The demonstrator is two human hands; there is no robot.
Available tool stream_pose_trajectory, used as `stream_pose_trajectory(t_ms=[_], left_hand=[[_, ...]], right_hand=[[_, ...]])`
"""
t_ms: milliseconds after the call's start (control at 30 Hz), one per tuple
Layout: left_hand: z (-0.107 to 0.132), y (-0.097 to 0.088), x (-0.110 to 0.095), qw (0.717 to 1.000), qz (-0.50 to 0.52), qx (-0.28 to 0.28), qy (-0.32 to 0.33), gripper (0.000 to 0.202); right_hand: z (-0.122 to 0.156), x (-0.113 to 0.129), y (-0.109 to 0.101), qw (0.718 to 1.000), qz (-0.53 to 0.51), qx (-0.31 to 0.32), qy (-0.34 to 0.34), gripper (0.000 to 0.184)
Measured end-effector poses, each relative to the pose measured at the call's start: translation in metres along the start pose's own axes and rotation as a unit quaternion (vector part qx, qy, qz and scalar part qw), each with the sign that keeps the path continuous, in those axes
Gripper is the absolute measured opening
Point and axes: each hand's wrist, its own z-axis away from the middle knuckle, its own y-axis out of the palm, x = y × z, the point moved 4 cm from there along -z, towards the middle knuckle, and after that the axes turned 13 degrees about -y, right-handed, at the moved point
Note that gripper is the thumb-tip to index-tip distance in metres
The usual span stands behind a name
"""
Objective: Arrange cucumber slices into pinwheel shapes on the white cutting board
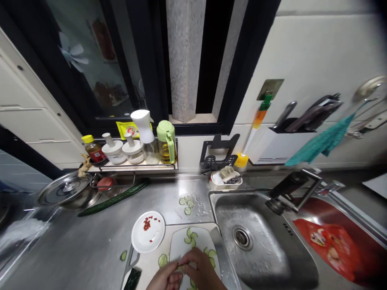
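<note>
Over a white square plate (178, 237) on a cutting board (151, 264), my two hands meet with fingertips close together. My left hand (166, 277) is closed, its fingers curled. The right one (201, 268) pinches beside it; whatever is between the fingers is too small and hidden to name. Cut cucumber slices (190, 237) lie in fanned groups on the plate. One loose cucumber slice (162, 260) rests on the board, left of the plate. Just behind, a small round white plate (142, 243) carries small red pieces (147, 222). A dark green cucumber piece (132, 278) lies at the board's left.
To the right is a steel sink (260, 241) with a faucet (305, 185) and a red plastic bag (335, 245) beyond. A long cucumber (115, 197) lies near a lidded pot (69, 189). Bottles and jars, including an oil bottle (166, 145), line the rack. More slices (186, 204) are on the wet counter.
</note>
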Motion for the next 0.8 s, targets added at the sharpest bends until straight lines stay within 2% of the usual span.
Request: stream_pose_trajectory(t_ms=[100,200,267,367,433,500,667,800], left_hand=[[0.008,0.007,-0.007,0.999,0.035,0.019,-0.005,0.040],[0.008,0.001,-0.013,0.999,0.018,-0.040,0.021,0.046],[0.002,-0.008,-0.016,0.995,-0.032,-0.083,0.049,0.047],[-0.008,-0.018,-0.018,0.978,-0.122,-0.113,0.125,0.035],[-0.010,-0.023,-0.020,0.954,-0.183,-0.147,0.183,0.025],[-0.009,-0.026,-0.022,0.918,-0.254,-0.202,0.228,0.018],[-0.002,-0.027,-0.023,0.821,-0.393,-0.307,0.278,0.010],[0.003,-0.024,-0.024,0.766,-0.432,-0.354,0.317,0.009]], right_hand=[[0.000,-0.003,-0.001,1.000,0.011,0.012,0.003,0.015],[-0.002,-0.013,-0.001,0.998,0.050,0.025,0.015,0.016],[-0.005,-0.021,0.001,0.994,0.097,0.043,0.034,0.018],[-0.011,-0.025,0.003,0.980,0.171,0.084,0.055,0.022],[-0.017,-0.020,0.003,0.968,0.222,0.101,0.050,0.021],[-0.022,-0.013,0.004,0.954,0.275,0.115,0.043,0.019],[-0.031,-0.011,0.015,0.932,0.327,0.159,0.007,0.018],[-0.035,-0.018,0.022,0.924,0.342,0.170,-0.017,0.018]])
